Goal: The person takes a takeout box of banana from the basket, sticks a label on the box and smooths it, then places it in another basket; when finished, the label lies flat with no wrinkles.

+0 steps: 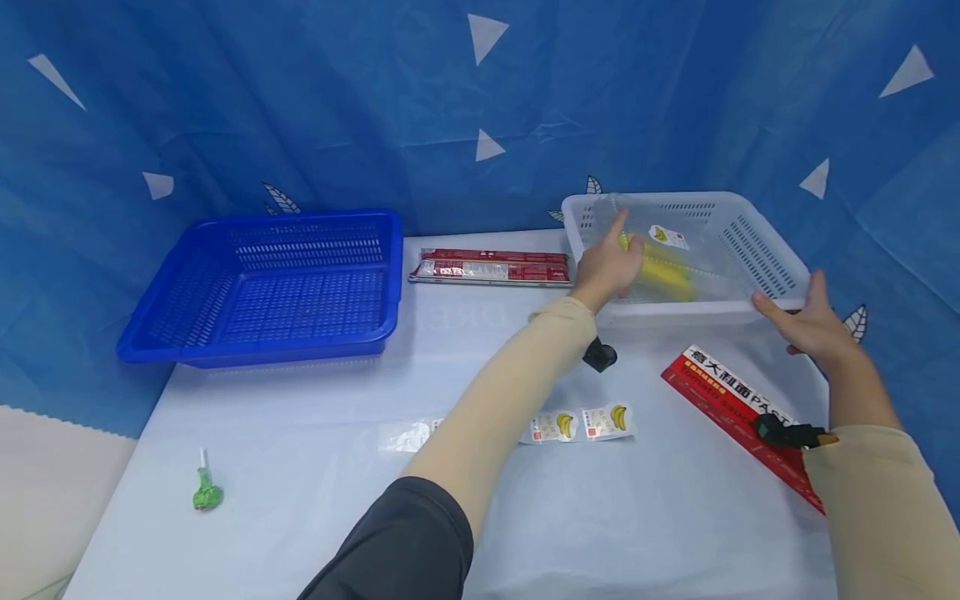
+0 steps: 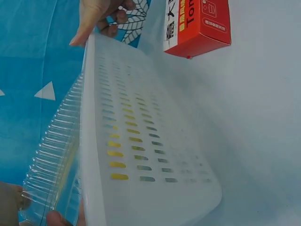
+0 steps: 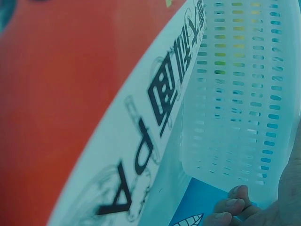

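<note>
At the back right stands a white plastic basket [image 1: 675, 310] with slotted sides. My left hand [image 1: 611, 262] reaches over its left end and grips a clear plastic container [image 2: 54, 146] with ribbed edges. Something yellow, like bananas [image 1: 667, 277], shows through the container, which bears a white banana sticker [image 1: 667, 237]. The container tilts up past the basket's rim in the left wrist view. My right hand [image 1: 806, 325] holds the basket's front right corner, thumb over the rim and fingers outside. Below it lies a red and white pasta box [image 1: 731, 417].
A blue basket [image 1: 255, 354] stands at the back left. Between the baskets lie flat red packets [image 1: 491, 268]. A strip of banana stickers [image 1: 577, 423] lies at the middle of the table, partly behind my left forearm. A green-wrapped lollipop [image 1: 207, 493] lies front left.
</note>
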Tool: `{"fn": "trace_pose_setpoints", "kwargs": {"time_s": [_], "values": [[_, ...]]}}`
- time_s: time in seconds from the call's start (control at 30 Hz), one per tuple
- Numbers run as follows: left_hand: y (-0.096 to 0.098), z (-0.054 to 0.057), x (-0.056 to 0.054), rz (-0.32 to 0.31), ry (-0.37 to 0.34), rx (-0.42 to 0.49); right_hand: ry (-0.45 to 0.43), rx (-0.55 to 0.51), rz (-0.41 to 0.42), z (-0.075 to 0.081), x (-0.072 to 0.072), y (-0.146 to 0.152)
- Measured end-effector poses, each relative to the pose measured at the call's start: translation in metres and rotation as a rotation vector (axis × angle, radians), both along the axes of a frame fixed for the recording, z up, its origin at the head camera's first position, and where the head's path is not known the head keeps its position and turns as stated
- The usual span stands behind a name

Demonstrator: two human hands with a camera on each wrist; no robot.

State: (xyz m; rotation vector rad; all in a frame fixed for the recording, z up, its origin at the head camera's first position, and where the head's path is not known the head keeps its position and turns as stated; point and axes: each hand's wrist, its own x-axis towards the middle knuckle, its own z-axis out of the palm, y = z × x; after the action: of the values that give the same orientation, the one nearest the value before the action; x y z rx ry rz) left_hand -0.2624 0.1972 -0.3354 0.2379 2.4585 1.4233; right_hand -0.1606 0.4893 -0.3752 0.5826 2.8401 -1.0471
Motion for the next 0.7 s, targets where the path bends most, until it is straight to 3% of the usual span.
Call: {"fn": "trace_pose_setpoints", "kwargs": {"time_s": [0.33,0.53,0.7], "values": [[0.004,0.002,0.004,-0.012,0.052,-0.085,0.009,-0.004,0.001,0.000,0.000,0.000],[0.007,0.002,0.010,-0.019,0.122,-0.201,0.003,-0.009,0.002,-0.001,0.000,0.001],[0.011,0.005,0.014,-0.024,0.116,-0.216,0.015,-0.021,0.005,-0.001,0.000,0.000]]}}
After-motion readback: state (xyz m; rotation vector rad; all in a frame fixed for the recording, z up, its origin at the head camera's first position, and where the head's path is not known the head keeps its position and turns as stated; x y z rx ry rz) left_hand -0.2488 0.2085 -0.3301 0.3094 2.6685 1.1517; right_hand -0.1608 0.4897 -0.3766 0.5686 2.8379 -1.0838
